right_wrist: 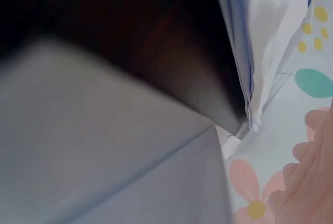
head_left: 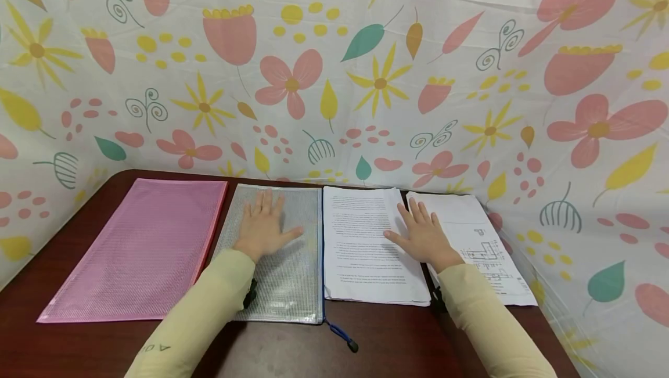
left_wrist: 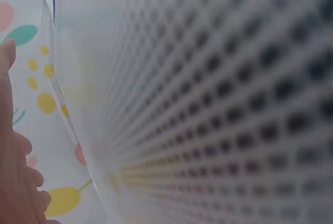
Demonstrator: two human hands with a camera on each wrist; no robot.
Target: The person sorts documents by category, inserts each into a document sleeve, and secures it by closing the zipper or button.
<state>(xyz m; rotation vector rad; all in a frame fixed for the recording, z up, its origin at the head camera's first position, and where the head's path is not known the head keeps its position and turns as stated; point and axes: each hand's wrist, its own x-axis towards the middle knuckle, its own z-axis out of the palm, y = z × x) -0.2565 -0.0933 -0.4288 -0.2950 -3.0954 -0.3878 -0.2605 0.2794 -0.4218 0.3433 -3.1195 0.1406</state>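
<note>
Two paper stacks (head_left: pixel 366 262) (head_left: pixel 502 238) lie partly beneath the straight-fingered right grip (head_left: pixel 424 237), a clear pouch (head_left: pixel 284 285) beneath the spread left grip (head_left: pixel 263 224).

this seems a desk space, with folders (head_left: pixel 146 238) and printed papers (head_left: pixel 360 256) on a table (head_left: pixel 282 349) and flowered cloth (head_left: pixel 324 29) beyond.

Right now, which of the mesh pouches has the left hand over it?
The grey, blue-edged pouch, beside a paper stack; the left hand is over it. The pink pouch lies further left.
</note>
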